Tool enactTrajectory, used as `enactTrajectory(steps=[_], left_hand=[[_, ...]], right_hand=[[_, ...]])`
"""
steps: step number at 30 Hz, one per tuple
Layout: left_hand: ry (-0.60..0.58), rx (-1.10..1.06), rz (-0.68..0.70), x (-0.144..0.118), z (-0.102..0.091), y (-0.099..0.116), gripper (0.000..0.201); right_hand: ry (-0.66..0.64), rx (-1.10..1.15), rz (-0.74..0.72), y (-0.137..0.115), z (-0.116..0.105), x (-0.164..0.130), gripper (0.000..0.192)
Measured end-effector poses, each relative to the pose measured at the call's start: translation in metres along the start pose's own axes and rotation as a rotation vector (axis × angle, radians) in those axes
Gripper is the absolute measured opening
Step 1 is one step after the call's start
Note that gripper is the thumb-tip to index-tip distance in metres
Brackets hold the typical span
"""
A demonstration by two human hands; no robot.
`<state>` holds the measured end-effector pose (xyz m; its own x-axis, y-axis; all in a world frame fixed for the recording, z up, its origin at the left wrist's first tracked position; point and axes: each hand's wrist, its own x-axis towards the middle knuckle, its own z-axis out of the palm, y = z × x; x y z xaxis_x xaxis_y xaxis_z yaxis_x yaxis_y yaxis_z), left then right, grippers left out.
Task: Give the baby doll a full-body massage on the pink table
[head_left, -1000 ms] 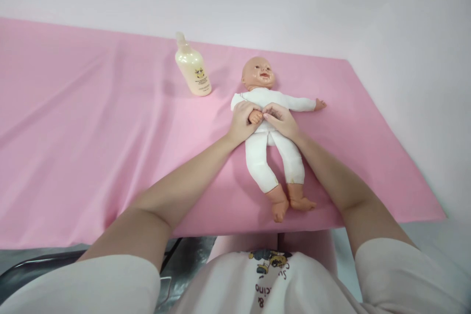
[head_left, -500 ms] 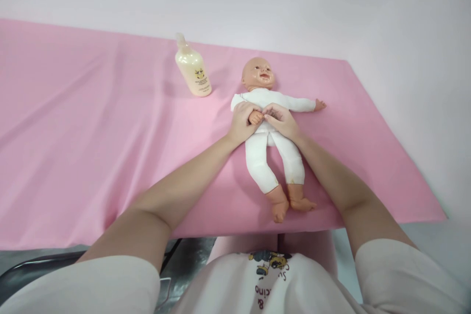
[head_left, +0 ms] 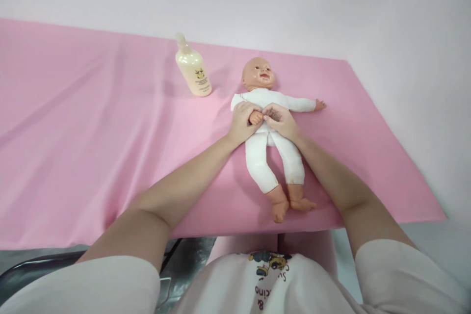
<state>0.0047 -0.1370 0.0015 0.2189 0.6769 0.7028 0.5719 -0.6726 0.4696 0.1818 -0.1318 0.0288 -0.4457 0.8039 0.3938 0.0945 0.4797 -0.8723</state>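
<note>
A baby doll in a white bodysuit lies on its back on the pink sheet, head toward the wall. My left hand is closed around the doll's bent arm, whose small hand shows between my fingers. My right hand rests on the doll's belly right beside it, fingers pinched at the white cloth. The doll's other arm stretches out to the right.
A cream lotion bottle with a pump top stands on the sheet left of the doll's head. A white wall runs behind and to the right. The sheet's front edge ends just above my lap, with a dark frame below at the left.
Hardly anything moved. My right hand's fingertips shifted slightly toward the doll's small hand; the left hand keeps its hold.
</note>
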Motion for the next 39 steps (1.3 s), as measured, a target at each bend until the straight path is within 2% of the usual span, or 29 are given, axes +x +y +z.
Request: enactTrajectory(steps=[5,9,17,22,31,39], left_hand=[[0.024,-0.029,0.043,0.0,0.0,0.0,0.028],[0.014,-0.028,0.009,0.001,0.0,0.001,0.037],[0.048,-0.105,0.027,0.001,0.0,0.001,0.045],[0.063,-0.127,0.054,0.001,-0.001,0.001,0.059],[0.016,-0.108,0.029,0.0,-0.007,0.011,0.053],[0.073,-0.175,-0.015,0.0,-0.003,0.008,0.059]], right_hand=[[-0.002,-0.02,-0.008,-0.001,0.0,0.0,0.009],[-0.005,-0.024,-0.019,-0.001,0.0,0.0,0.011],[-0.025,-0.031,-0.021,-0.001,-0.001,0.001,0.02],[-0.023,-0.033,-0.026,0.001,-0.002,0.001,0.029],[-0.019,-0.008,-0.027,0.003,-0.002,0.001,0.033],[-0.026,-0.015,-0.001,0.001,-0.001,0.001,0.033]])
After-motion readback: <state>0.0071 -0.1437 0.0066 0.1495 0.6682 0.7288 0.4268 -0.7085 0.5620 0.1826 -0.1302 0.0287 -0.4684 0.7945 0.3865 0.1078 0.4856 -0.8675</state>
